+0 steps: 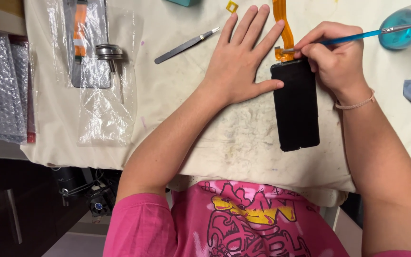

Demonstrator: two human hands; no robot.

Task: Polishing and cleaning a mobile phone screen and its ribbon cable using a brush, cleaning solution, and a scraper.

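Right hand [335,57] gripping brush [353,36] (blue)

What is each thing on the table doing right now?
Left hand: flat, fingers spread, thumb against the black screen panel.
Right hand: pinching a thin blue brush.
Brush tip: touching the orange ribbon cable at the panel's top.
Panel: lying flat on the stained cloth.
Tweezers: lying untouched.
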